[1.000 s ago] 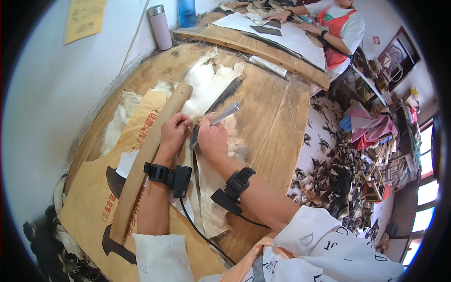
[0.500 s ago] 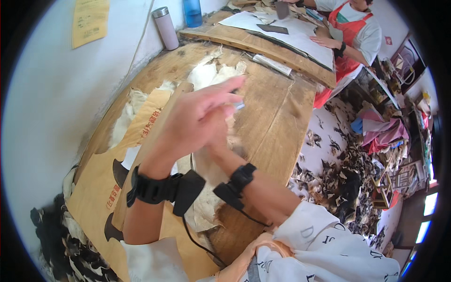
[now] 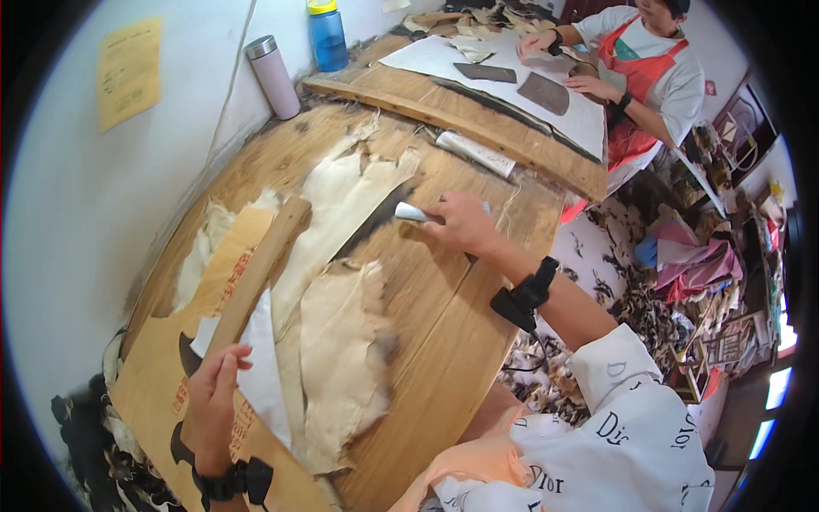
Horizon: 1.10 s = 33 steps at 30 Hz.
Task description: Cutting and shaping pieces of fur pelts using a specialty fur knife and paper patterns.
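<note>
My right hand (image 3: 465,224) is closed around a short white tube-like thing (image 3: 409,212), whose pale end sticks out at the left of the fingers. It is held over the bare wood of the worktable (image 3: 444,316). My left hand (image 3: 215,388) is by the lower end of a long wooden bar (image 3: 260,273), fingers bent together with nothing visible in them. Between the hands lies a cream hide piece (image 3: 337,341) with a furry right edge. A longer pale hide (image 3: 328,205) stretches behind it. Brown paper (image 3: 145,375) lies under the bar, where dark curved blades (image 3: 188,352) stick out.
A wooden board edge (image 3: 409,115) crosses the table's far side, with a white roll (image 3: 475,154) before it. A pink flask (image 3: 273,78) and a blue bottle (image 3: 328,38) stand by the wall. A co-worker (image 3: 636,68) in a red apron works beyond. Scraps cover the floor.
My hands, close together before, have parted: the right went right with the white thing, the left came down beside the bar. The hides are uncovered. The co-worker's hands and a dark piece moved.
</note>
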Available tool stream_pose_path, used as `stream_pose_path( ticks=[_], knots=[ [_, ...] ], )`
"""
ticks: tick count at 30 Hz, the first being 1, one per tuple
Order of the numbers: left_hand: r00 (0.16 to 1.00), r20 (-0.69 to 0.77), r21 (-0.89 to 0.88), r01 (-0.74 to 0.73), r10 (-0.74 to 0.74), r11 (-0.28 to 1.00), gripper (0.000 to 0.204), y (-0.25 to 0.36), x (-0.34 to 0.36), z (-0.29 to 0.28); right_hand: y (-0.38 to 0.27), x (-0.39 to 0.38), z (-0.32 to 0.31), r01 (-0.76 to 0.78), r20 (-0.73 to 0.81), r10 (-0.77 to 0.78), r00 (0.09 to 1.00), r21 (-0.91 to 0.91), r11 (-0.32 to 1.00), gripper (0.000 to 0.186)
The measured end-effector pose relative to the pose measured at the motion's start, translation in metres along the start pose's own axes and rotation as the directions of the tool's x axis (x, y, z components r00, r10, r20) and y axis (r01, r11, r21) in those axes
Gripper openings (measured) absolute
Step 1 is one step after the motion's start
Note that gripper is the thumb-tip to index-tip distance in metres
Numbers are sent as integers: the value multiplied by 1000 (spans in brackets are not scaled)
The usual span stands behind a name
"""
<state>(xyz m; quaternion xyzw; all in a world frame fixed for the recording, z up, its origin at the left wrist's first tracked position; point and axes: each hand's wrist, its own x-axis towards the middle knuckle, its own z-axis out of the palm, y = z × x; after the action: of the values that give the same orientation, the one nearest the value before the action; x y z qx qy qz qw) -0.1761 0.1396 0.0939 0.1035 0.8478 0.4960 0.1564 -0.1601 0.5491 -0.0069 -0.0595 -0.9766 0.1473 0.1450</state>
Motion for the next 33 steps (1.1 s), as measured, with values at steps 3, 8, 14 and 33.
stream_pose_path(
  ticks=[3, 8, 14, 33],
  knots=[
    [995, -95, -75, -10, 3, 997, 26, 21, -5, 20, 1, 11, -7, -1, 135, 2, 991, -9, 1000, 35],
    [989, -86, -560, 52, -121, 827, 28, 30, 7, 53, 19, 18, 17, 147, 15, -153, 988, 204, 968, 31],
    [959, -139, -583, 122, -247, 803, 26, 35, 23, 113, 92, 17, -40, 131, -160, -117, 980, 81, 988, 18],
    [959, -60, -624, 179, -275, 761, 26, 53, 23, 151, 108, 36, -85, 76, 34, -68, 997, -455, 887, 7]
  ],
)
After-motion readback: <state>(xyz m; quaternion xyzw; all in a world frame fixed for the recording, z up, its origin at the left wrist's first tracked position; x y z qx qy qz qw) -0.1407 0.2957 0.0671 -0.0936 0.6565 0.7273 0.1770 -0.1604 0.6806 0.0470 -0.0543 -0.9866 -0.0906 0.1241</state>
